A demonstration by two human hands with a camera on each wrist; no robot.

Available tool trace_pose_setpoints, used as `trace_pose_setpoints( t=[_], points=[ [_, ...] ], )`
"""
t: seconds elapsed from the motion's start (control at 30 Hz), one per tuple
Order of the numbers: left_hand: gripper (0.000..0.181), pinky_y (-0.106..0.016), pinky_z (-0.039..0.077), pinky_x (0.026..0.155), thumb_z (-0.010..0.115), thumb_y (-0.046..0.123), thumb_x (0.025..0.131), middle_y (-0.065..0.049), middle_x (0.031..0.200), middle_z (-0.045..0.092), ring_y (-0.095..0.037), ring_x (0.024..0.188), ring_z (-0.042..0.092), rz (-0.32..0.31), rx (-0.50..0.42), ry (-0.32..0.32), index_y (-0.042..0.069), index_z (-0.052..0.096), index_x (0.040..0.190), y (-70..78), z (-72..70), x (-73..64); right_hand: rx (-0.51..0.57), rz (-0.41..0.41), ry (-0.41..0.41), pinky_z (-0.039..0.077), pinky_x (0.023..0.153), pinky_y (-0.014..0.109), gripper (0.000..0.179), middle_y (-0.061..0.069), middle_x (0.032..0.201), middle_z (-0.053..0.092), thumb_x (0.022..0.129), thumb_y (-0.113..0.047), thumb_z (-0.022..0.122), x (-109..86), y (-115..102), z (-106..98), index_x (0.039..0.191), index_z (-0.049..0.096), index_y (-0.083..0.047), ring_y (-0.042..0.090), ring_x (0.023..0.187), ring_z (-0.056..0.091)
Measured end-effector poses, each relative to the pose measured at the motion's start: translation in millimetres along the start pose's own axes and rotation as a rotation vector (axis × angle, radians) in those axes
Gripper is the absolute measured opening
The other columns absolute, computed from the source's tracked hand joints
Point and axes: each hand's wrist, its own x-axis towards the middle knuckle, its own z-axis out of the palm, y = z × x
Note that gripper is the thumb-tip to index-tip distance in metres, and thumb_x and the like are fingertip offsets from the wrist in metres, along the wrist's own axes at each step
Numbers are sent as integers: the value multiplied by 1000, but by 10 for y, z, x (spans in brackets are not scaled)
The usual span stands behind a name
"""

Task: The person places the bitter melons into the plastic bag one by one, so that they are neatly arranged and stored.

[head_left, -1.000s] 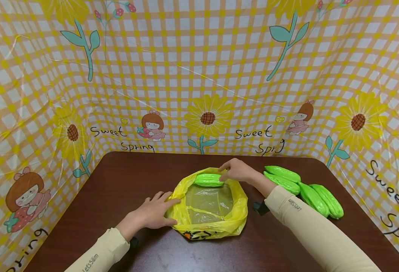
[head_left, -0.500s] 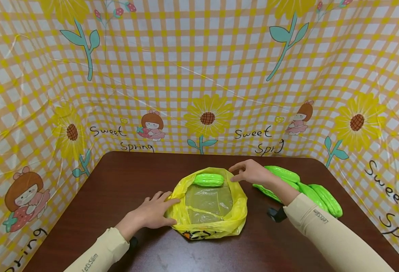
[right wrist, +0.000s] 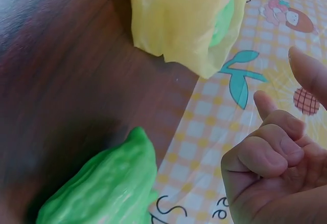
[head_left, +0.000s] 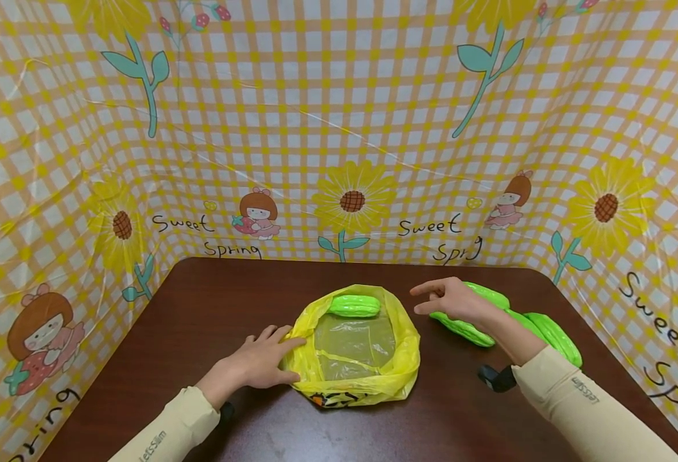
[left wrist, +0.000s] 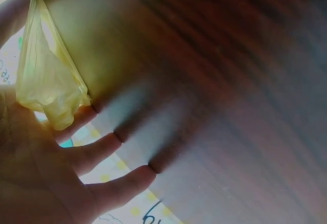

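L hand (head_left: 258, 360) spread agst 1 bag (head_left: 406, 353) w/ 1 gourd (head_left: 355, 306); R hand (head_left: 455, 300) half-curled nr 4 gourds (head_left: 467, 332).

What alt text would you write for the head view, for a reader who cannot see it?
An open yellow bag holding one green vegetable sits on a dark table, with a left hand touching its left side. To the right, the right hand, holding nothing, hovers near other green vegetables; a checked cloth with flowers hangs behind.

The hand (right wrist: 278, 170) hovers — yellow bag (right wrist: 179, 22) and green gourd (right wrist: 110, 183) nearby.
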Motion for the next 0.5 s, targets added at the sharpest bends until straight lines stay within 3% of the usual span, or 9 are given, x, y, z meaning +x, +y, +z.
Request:
trace_pose_setpoints(
  t=[0.33,0.5],
  points=[
    [71,-71,28,109,69,53,92,-11,164,27,-39,149,28,-13,1,-9,29,44,153,-4,-20,8,84,24,18,28,50,28,59,-4,66,32,94,-24,73,-177,192,-106,143,53,2,12,49,15],
    [71,-70,29,108,70,52,91,-11,163,29,-38,148,29,-12,7,-11,28,45,153,5,-29,10,72,35,45,28,48,29,59,-6,60,26,94,-26,72,-294,288,-153,143,53,1,11,47,18]
  ],
)
